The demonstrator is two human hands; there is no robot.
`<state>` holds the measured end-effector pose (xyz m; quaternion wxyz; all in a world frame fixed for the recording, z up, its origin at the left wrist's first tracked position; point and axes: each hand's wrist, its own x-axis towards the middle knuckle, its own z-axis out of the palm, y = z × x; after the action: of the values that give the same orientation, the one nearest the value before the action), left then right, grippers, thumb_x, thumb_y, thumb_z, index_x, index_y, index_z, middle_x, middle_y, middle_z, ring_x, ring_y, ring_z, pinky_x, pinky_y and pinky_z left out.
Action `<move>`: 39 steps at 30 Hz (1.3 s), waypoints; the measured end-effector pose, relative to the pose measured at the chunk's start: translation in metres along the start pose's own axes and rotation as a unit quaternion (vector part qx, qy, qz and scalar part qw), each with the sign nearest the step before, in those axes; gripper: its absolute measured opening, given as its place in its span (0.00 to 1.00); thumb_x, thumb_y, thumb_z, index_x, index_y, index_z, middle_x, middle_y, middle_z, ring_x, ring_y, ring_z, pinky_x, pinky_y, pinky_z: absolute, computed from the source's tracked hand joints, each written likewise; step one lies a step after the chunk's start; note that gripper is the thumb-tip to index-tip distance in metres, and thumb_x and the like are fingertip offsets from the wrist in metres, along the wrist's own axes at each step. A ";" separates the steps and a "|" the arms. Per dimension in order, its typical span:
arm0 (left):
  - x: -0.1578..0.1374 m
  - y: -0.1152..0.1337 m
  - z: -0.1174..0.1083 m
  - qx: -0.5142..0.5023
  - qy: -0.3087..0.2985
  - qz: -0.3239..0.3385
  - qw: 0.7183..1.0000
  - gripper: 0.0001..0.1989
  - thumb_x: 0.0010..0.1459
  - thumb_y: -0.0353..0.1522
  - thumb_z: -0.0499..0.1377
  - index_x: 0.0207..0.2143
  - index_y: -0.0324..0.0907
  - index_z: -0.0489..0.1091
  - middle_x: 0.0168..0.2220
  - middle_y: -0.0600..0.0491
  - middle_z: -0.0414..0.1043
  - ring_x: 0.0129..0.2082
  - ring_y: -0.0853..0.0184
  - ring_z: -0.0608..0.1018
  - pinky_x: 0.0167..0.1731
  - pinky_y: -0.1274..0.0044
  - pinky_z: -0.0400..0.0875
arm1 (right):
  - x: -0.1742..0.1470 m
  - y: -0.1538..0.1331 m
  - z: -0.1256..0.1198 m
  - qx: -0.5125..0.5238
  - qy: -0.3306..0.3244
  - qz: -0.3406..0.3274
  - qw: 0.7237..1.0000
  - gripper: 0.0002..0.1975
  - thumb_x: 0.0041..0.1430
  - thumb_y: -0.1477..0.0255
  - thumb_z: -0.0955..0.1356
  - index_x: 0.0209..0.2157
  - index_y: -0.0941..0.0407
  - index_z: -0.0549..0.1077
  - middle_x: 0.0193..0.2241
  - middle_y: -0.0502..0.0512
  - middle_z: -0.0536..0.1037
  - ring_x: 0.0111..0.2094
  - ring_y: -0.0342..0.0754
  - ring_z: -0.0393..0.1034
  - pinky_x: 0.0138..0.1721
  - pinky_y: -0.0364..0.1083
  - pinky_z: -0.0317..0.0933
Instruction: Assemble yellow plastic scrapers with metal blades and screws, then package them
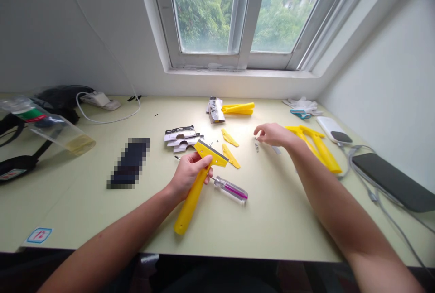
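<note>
My left hand (pixel 188 174) grips a yellow plastic scraper (pixel 197 189) by its handle, head pointing away from me, just above the table. A screwdriver with a clear purple handle (pixel 229 188) lies under and to the right of it. My right hand (pixel 272 134) hovers further back with fingertips pinched together over some small screws (pixel 256 146); whether it holds one I cannot tell. Two loose yellow scraper plates (pixel 230 147) lie between the hands.
Another yellow scraper (pixel 317 147) lies right of my right hand, a third (pixel 239 108) by a small packet near the window. Blade packets (pixel 181 138), a pixelated dark object (pixel 130 162), a plastic bag (pixel 47 125), gloves (pixel 302 107), a phone (pixel 394 180) and cables (pixel 374 193) surround.
</note>
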<state>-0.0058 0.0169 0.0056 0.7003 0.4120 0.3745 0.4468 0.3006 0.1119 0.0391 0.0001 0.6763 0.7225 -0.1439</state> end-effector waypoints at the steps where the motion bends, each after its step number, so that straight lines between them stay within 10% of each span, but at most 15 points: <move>1: 0.000 0.000 0.000 0.000 -0.002 -0.002 1.000 0.15 0.53 0.37 0.66 0.37 0.35 0.71 0.28 0.54 0.68 0.22 0.72 0.73 0.15 0.83 0.66 | 0.001 0.001 0.003 0.000 -0.005 -0.004 1.000 0.13 0.51 0.74 0.67 0.40 0.52 0.78 0.36 0.51 0.80 0.32 0.44 0.72 0.31 0.40 0.60; 14: -0.006 0.000 0.004 0.011 -0.041 -0.018 0.999 0.16 0.53 0.38 0.66 0.37 0.36 0.71 0.25 0.53 0.69 0.21 0.71 0.73 0.16 0.82 0.67 | -0.012 -0.027 0.001 0.071 0.044 -0.091 0.992 0.09 0.59 0.71 0.64 0.36 0.56 0.77 0.35 0.54 0.79 0.33 0.44 0.70 0.34 0.41 0.59; 22: -0.009 -0.002 0.008 0.043 -0.068 -0.007 0.997 0.16 0.54 0.39 0.65 0.38 0.36 0.71 0.28 0.52 0.71 0.22 0.70 0.74 0.18 0.79 0.70 | -0.066 -0.127 0.011 0.267 0.069 -0.364 0.889 0.07 0.62 0.70 0.66 0.33 0.56 0.76 0.34 0.54 0.75 0.33 0.41 0.67 0.37 0.41 0.61; 30: -0.011 0.001 0.008 0.049 -0.063 0.007 0.997 0.17 0.53 0.40 0.65 0.38 0.36 0.71 0.29 0.51 0.71 0.23 0.70 0.74 0.19 0.79 0.71 | -0.054 -0.117 0.020 0.251 0.116 -0.326 0.904 0.08 0.62 0.69 0.66 0.34 0.56 0.75 0.32 0.53 0.74 0.32 0.41 0.66 0.35 0.41 0.60; 39: -0.010 0.001 0.005 0.058 -0.056 0.003 0.997 0.18 0.53 0.40 0.65 0.39 0.34 0.72 0.35 0.46 0.73 0.24 0.69 0.75 0.18 0.78 0.72 | 0.001 -0.016 0.016 -0.007 0.082 -0.078 0.994 0.10 0.55 0.74 0.64 0.31 0.57 0.78 0.34 0.57 0.78 0.32 0.45 0.69 0.33 0.42 0.57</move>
<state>-0.0047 0.0069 0.0101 0.6937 0.4772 0.3588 0.4028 0.2816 0.1089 0.0273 -0.0662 0.6276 0.7713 -0.0825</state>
